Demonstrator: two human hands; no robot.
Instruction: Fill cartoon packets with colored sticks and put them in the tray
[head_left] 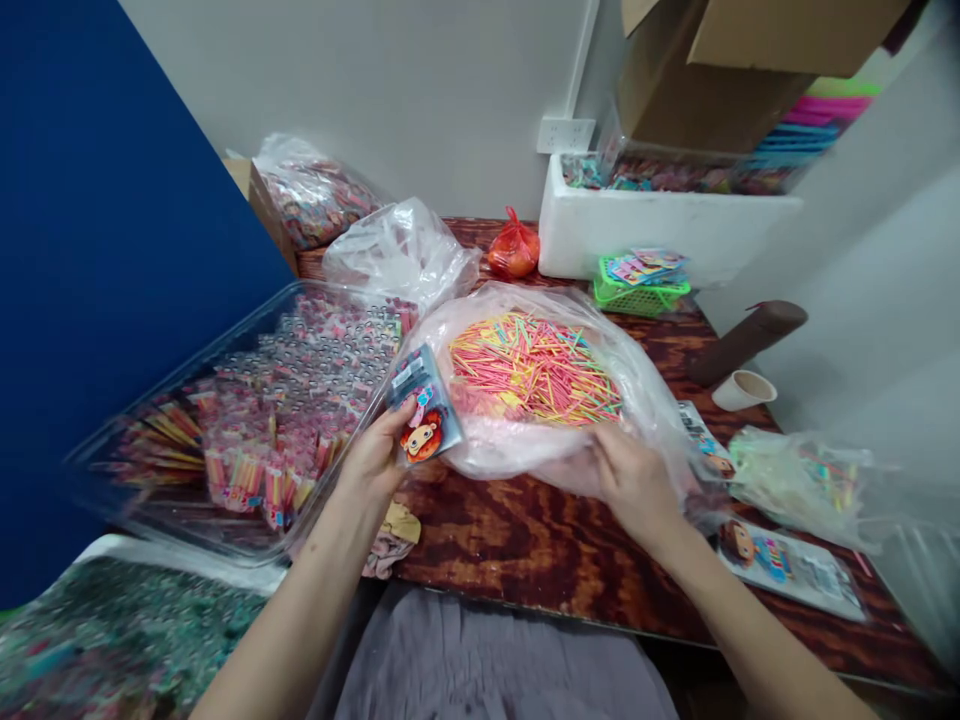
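My left hand (380, 447) holds a small printed packet (424, 408) with a cartoon face, thumb on its front, over the gap between the tub and the bag. My right hand (634, 482) grips the near rim of a clear plastic bag (510, 450), its fingertips partly hidden by the plastic. Inside the open bag lies a heap of thin pink, yellow and green sticks (536, 370). Left of it, a large clear tub (300, 535) holds many small filled packets (247, 440).
Behind stand a white foam box (660, 225), a green basket (637, 298) and a red bag (514, 248). On the right are a brown bottle (750, 340), a paper cup (744, 390), a bag of sticks (802, 480) and flat printed packs (791, 565).
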